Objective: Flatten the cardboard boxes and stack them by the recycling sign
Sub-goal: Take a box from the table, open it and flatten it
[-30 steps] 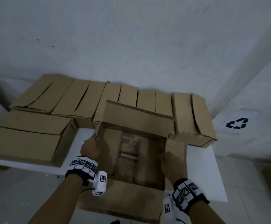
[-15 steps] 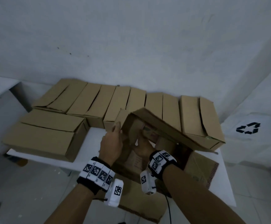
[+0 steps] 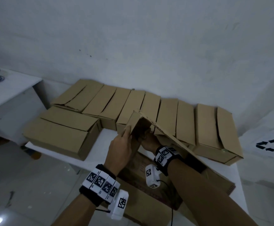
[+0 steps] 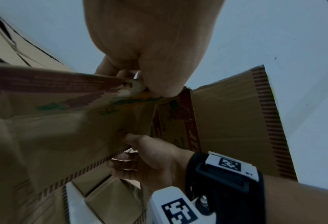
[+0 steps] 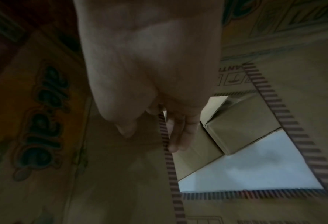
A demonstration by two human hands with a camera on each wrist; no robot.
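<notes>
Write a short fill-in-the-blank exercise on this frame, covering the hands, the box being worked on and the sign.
1. Both hands grip the same opened ____, which is partly collapsed on the white table.
2. The left hand pinches a ____ of it at the raised corner.
3. The right hand reaches ____ the tilted top panel.
4. The recycling sign is on the person's ____ side.

Missing words: box; flap; under; right
</notes>
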